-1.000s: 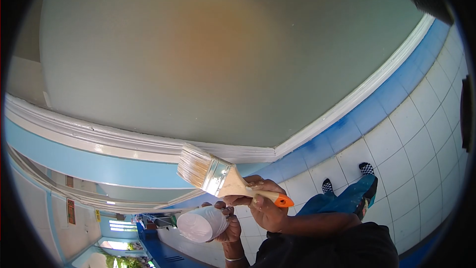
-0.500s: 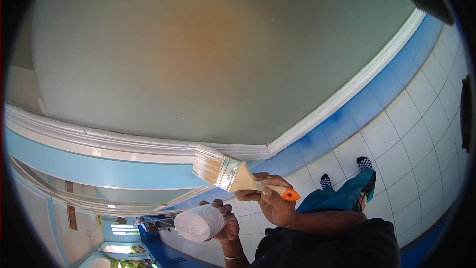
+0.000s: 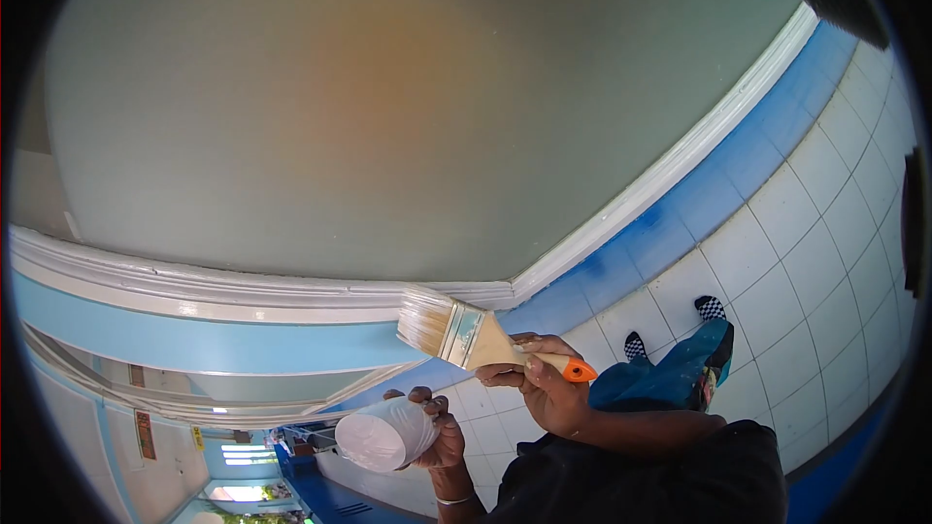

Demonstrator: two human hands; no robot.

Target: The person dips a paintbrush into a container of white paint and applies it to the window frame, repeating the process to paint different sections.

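Observation:
A broad paintbrush [image 3: 471, 335] with a pale wooden handle and orange tip is held in my right hand [image 3: 544, 378]. Its bristles, white at the ends, overlap the lower edge of the white moulding [image 3: 291, 293]; whether they touch it I cannot tell. Below and to the left, my left hand [image 3: 442, 432] has its fingers wrapped round a white cup [image 3: 386, 434]. The cup's pale round face is toward the lower left.
A large grey-green panel [image 3: 408, 136] fills the top, bordered by the moulding. Blue tiles [image 3: 660, 238] and white floor tiles [image 3: 811, 252] lie at the right, with teal trousers [image 3: 660, 369] and checkered footwear [image 3: 711, 309]. A light blue band [image 3: 214, 342] runs along the left.
The brush has shifted slightly right in view and shows more of its metal band. The cup has moved a little left. The view has turned slightly.

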